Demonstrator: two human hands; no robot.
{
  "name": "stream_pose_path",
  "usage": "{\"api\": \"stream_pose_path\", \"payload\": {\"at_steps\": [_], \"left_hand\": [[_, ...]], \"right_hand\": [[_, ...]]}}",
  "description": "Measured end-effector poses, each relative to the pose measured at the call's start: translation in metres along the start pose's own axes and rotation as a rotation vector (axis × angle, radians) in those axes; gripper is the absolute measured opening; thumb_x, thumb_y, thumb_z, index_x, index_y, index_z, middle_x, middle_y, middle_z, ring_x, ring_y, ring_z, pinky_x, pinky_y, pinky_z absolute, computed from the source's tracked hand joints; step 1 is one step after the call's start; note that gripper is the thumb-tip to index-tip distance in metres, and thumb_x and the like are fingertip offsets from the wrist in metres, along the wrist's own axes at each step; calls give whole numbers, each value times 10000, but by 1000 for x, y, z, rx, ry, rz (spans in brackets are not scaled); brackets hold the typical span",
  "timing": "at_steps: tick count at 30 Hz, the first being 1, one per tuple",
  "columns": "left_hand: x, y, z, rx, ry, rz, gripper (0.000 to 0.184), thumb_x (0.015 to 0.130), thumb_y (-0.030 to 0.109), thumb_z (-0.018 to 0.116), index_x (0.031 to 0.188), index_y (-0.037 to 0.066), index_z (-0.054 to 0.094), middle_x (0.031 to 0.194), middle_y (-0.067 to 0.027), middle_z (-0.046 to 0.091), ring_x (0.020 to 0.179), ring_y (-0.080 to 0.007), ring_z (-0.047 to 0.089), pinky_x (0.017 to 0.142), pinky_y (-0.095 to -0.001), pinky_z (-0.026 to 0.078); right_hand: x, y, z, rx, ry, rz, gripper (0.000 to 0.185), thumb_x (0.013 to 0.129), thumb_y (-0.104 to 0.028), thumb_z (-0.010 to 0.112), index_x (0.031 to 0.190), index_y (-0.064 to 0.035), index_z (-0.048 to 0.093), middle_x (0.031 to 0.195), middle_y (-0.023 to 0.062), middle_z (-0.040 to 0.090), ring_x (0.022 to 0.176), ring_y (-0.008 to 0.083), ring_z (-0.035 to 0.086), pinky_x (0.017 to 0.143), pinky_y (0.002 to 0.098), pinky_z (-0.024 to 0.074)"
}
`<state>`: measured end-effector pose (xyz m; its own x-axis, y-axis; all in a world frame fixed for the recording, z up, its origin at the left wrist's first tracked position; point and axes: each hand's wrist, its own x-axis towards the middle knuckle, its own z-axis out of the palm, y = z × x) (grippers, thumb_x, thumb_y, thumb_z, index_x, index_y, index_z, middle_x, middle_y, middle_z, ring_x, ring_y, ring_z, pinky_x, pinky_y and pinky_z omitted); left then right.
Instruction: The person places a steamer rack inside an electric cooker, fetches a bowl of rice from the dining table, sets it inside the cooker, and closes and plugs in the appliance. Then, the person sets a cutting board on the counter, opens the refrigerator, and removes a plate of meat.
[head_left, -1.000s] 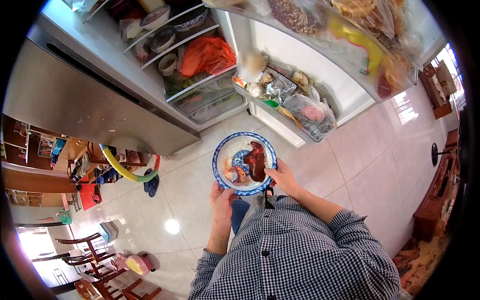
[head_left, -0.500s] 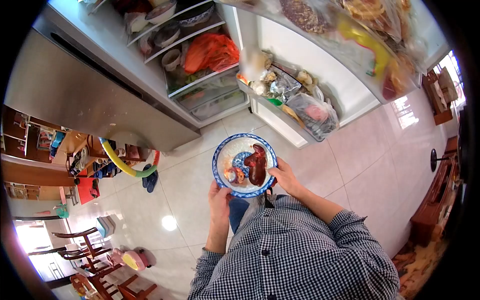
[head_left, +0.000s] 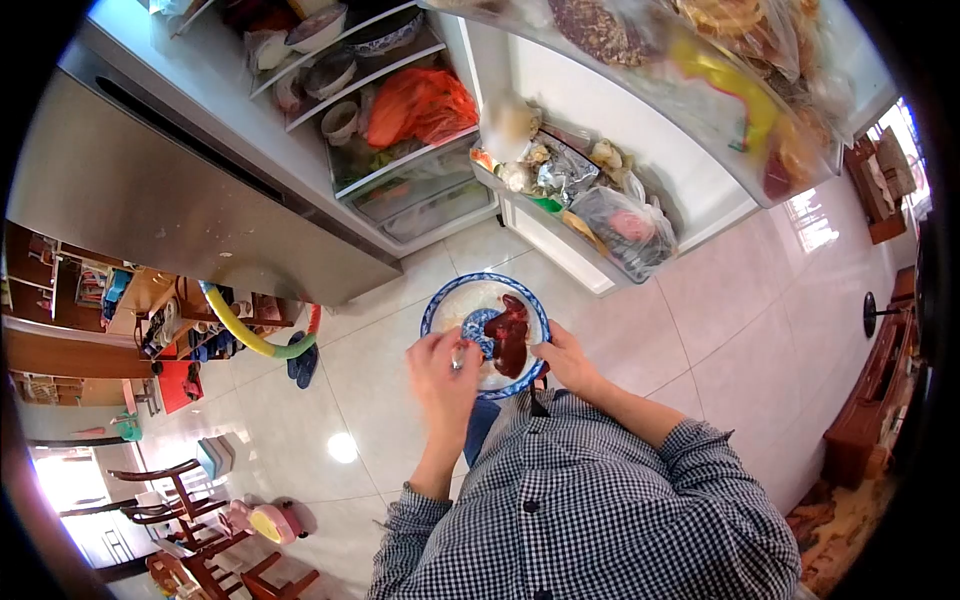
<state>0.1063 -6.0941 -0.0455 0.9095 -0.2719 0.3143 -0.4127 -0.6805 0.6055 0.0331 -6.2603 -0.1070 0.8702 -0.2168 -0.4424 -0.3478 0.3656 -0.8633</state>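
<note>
A blue-and-white patterned bowl [head_left: 541,315] is held in front of my body, and my right hand [head_left: 570,358] grips its right rim. Inside lies a glossy dark red piece of meat [head_left: 511,345] that looks like liver, on the right half. My left hand [head_left: 443,372] is over the bowl's left side, its fingers closed round a small red-and-white piece of meat [head_left: 460,354]. Those fingers cover most of the small piece, and whether it is lifted off the bowl is hard to see.
Ahead stands an open fridge with shelves of bowls and a red plastic bag [head_left: 420,105]. Its open door [head_left: 640,120] carries bins of bagged food at the upper right. A yellow-green hoop [head_left: 240,335] and dark slippers [head_left: 302,358] are to the left, near wooden chairs [head_left: 185,500].
My left hand has let go of the bowl's lower left rim and moved up over the bowl, closing on the small piece of meat. My right hand stays on the rim.
</note>
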Motion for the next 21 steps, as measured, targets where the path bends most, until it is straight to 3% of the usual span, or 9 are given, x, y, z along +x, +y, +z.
{"api": "stream_pose_path", "payload": {"at_steps": [3,6,13,16,20,21], "left_hand": [[17,20,23,120,-44,136,316,631,259,717,843,32,658,846,-103,527,848,-282,471,761,-376,399],[23,29,41,229,-84,116,356,615,316,720,820,32,653,838,-91,524,844,-279,470,740,-375,389],[26,33,63,218,-152,63,208,609,201,653,731,35,619,823,-96,546,804,-280,496,720,-377,398],[30,25,61,-19,-111,26,182,600,157,663,731,38,619,806,-100,555,757,-267,523,680,-356,422],[40,6,40,-236,-114,-123,179,599,117,700,747,44,630,785,-56,547,716,-176,521,631,-289,422],[38,4,36,-274,-116,-186,181,601,112,709,751,46,633,779,-42,540,710,-153,510,627,-272,417]], "right_hand": [[-1,5,3,-4,-4,-18,210,761,-95,491,957,-19,492,738,45,525,556,101,513,458,221,434],[0,9,5,-40,5,-56,188,769,-103,493,939,-22,487,742,47,524,554,108,513,453,226,441],[-2,10,4,-73,22,-24,163,783,-124,497,911,-25,478,740,46,520,546,115,520,452,232,452],[2,16,1,-74,26,-36,179,782,-134,498,923,-25,482,736,47,524,524,114,520,442,229,446],[2,20,-5,24,0,-76,216,773,-135,500,952,-14,488,730,55,532,497,108,512,430,226,438],[2,19,-7,32,-13,-45,261,765,-115,496,1001,-5,481,769,51,535,550,104,515,466,221,441]]}}
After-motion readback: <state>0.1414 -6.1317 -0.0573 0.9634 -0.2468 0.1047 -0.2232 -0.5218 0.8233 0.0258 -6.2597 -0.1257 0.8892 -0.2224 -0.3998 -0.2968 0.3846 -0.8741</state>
